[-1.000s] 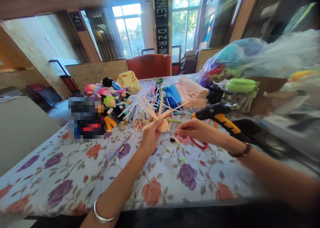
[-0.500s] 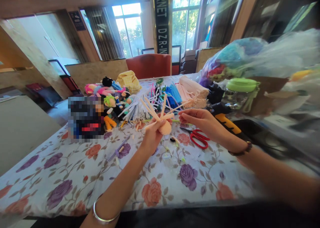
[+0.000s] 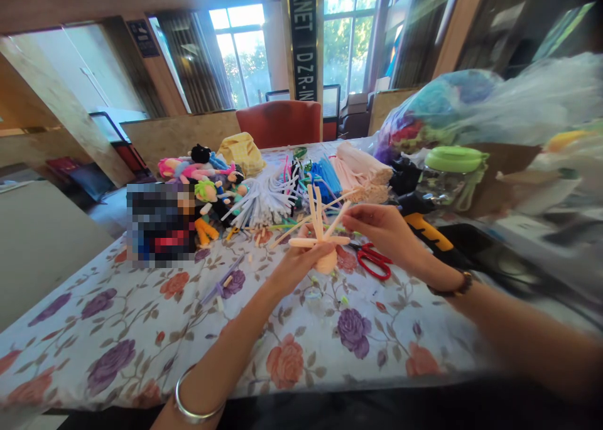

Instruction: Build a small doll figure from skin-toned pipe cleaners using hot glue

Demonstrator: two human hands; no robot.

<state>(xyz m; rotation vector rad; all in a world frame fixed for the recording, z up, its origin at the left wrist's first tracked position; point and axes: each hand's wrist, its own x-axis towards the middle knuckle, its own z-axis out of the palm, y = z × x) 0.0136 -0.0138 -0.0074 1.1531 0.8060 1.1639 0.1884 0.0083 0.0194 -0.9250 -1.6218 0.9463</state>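
Note:
A peach-coloured piece [image 3: 326, 262] with a round lower end and several fuzzy stems fanning upward is held in my left hand [image 3: 301, 259], its fingers closed around the middle. My right hand [image 3: 372, 223] pinches one of the peach stems [image 3: 336, 220] on the right side, thumb and forefinger together near its upper end. Just below my right hand, red-handled scissors [image 3: 374, 260] lie on the flowered tablecloth [image 3: 311, 317], blades pointing left. Behind my hands rests a spread bundle of white stems [image 3: 264, 198].
Blue stems [image 3: 325, 179] and pale pink bundles [image 3: 360, 169] lie farther back. Small dolls [image 3: 207, 191] are piled at the left. A green-lidded jar [image 3: 455, 166], a yellow-and-black tool [image 3: 428, 232] and plastic bags stand at the right.
The peach piece and my left hand have shifted right, and its stems are turned differently. My right hand now grips a stem close to the piece.

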